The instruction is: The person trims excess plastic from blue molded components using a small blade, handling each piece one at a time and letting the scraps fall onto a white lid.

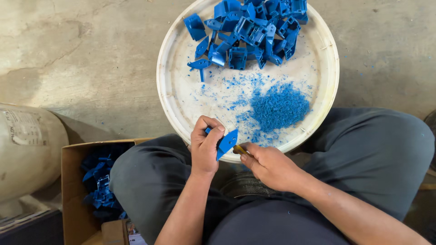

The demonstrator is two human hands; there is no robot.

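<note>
My left hand grips a blue plastic part over the near rim of a round white tray. My right hand is closed on a small yellow-handled tool whose tip touches the blue part. A pile of several blue plastic parts lies at the tray's far side. A heap of blue shavings sits in the tray's middle right.
A cardboard box with several blue parts stands at my left knee. A large whitish sack or drum lies at the far left. Concrete floor surrounds the tray. My legs in dark trousers frame the tray.
</note>
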